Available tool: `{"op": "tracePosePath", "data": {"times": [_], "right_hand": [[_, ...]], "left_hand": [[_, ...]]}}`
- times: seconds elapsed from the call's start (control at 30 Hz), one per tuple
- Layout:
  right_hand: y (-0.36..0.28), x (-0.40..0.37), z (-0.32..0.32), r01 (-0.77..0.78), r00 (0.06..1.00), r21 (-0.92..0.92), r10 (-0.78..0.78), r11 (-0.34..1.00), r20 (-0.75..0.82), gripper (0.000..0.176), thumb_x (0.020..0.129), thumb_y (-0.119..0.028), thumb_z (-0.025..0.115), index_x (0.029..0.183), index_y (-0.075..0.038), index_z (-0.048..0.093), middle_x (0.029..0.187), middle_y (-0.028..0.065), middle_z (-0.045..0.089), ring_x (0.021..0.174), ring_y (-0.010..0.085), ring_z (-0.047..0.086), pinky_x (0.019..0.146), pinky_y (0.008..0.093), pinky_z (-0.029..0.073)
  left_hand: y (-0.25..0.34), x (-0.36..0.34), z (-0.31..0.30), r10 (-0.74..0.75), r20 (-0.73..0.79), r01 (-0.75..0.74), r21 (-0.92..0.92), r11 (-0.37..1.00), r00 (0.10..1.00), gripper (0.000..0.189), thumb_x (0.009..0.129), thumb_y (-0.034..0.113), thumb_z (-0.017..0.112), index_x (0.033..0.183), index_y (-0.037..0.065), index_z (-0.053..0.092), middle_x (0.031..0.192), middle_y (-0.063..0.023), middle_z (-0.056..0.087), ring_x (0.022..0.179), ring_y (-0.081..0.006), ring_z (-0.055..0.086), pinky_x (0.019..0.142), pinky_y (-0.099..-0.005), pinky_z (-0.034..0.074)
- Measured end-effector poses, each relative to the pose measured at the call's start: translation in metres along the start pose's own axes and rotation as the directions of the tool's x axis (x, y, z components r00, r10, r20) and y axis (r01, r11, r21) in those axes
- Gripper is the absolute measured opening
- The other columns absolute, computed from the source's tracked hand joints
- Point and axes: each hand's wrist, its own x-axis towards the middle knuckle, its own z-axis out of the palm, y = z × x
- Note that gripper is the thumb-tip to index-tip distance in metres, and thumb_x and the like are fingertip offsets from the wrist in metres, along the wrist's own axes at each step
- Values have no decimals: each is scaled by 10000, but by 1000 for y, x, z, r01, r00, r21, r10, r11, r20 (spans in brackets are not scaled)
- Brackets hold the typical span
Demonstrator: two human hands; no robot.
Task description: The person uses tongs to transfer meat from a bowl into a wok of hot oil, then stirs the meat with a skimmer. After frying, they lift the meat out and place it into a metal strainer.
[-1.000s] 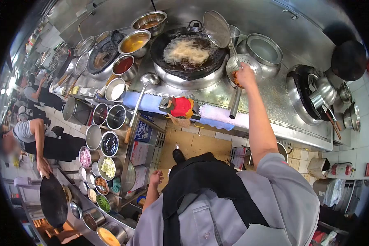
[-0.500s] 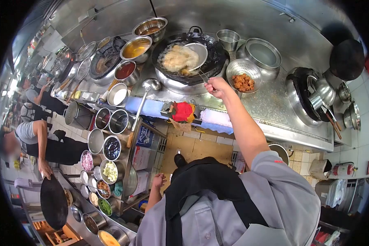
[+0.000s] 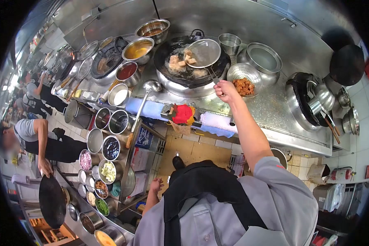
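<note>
My right hand (image 3: 226, 91) grips the handle of a round mesh strainer (image 3: 206, 53), which is tilted over the right side of a black wok (image 3: 162, 51). Pale chunks of food (image 3: 176, 62) lie in the bubbling oil, some against the strainer's left edge. Just right of my hand stands a perforated bowl (image 3: 234, 69) with browned fried pieces (image 3: 244, 86) in it. My left hand (image 3: 156, 184) hangs low by my side, beside the shelf, its fingers curled and nothing seen in them.
A ladle (image 3: 152, 85) rests left of the wok, near bowls of red sauce (image 3: 127, 71) and yellow liquid (image 3: 137, 49). Folded towels (image 3: 143, 105) line the stove edge. A second wok burner (image 3: 301, 100) is at right. At left, a person holds a black pan (image 3: 52, 203).
The strainer has moved up and right, and the pale chunks now show apart where thick foam covered them. Foam has shrunk. My left hand stays low.
</note>
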Motion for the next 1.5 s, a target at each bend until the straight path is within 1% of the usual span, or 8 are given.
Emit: {"op": "tracePosePath", "data": {"times": [0.37, 0.57, 0.67, 0.73, 0.97, 1.13, 1.3, 1.5], "right_hand": [[-26, -30, 9, 74, 989, -66, -82, 995, -127, 210, 750, 89, 365, 854, -81, 301, 662, 99, 427, 417, 96, 335, 328, 211, 249], [-42, -11, -10, 152, 949, -554, -277, 819, -150, 410, 814, -51, 379, 1222, -22, 352, 763, 136, 533, 447, 148, 432, 360, 266, 337], [-38, -10, -8, 180, 883, -853, -463, 490, -79, 331, 833, -109, 387, 1141, -1, 438, 804, 159, 568, 520, 173, 523, 410, 301, 404], [-27, -6, -7, 202, 511, -940, -789, -274, 340, 309, 840, -140, 393, 1094, 15, 475, 839, 178, 584, 537, 187, 558, 462, 318, 443], [-20, -23, -2, 194, 981, -440, -170, 877, 95, 240, 831, -75, 414, 1049, 11, 467, 685, 86, 515, 477, 146, 484, 386, 268, 390], [-1, -25, -4, 380, 784, -851, -615, 362, 89, 285, 828, -80, 411, 1088, 11, 482, 709, 87, 548, 465, 128, 468, 396, 270, 371], [-23, -54, 15, 226, 900, -799, -434, 557, -48, 294, 805, -117, 466, 1081, -17, 487, 836, 215, 581, 700, 302, 585, 620, 368, 452], [-16, -31, 45, 258, 648, -966, -741, -8, 179, 252, 774, -75, 449, 1018, -20, 479, 858, 275, 548, 862, 400, 525, 754, 435, 420]], "left_hand": [[14, -5, 5, -24, 14, 24, 7, 1000, 1000, 217, 845, 319, 475, 963, 137, 473, 884, -20, 569, 693, -160, 575, 529, -316, 395], [3, -8, 1, -5, 4, 5, 1, 1000, 1000, 222, 844, 318, 481, 969, 135, 474, 844, -16, 570, 671, -154, 572, 515, -305, 384], [-7, -6, -1, 3, 6, -2, -22, 1000, 1000, 223, 844, 313, 484, 980, 137, 475, 840, -16, 567, 658, -149, 566, 497, -297, 374], [-11, -6, 0, 0, 6, 0, -63, 998, 1000, 234, 842, 311, 486, 997, 136, 474, 848, -18, 567, 650, -143, 560, 483, -288, 368], [-12, -7, 2, -29, 41, 30, -44, 999, 999, 240, 844, 302, 489, 1012, 132, 468, 864, -23, 568, 649, -141, 555, 496, -307, 379], [-6, -6, 2, -10, 17, 11, -50, 999, 1000, 252, 852, 322, 470, 1020, 134, 468, 890, -17, 568, 684, -152, 565, 536, -324, 393], [-13, -8, 2, -8, 20, 9, -30, 999, 1000, 247, 847, 329, 474, 1003, 138, 467, 879, -15, 561, 692, -168, 564, 544, -345, 395], [-4, -2, -3, -12, 51, 13, -13, 1000, 999, 254, 843, 336, 477, 1003, 139, 462, 873, -22, 552, 675, -173, 561, 518, -340, 393]]}}
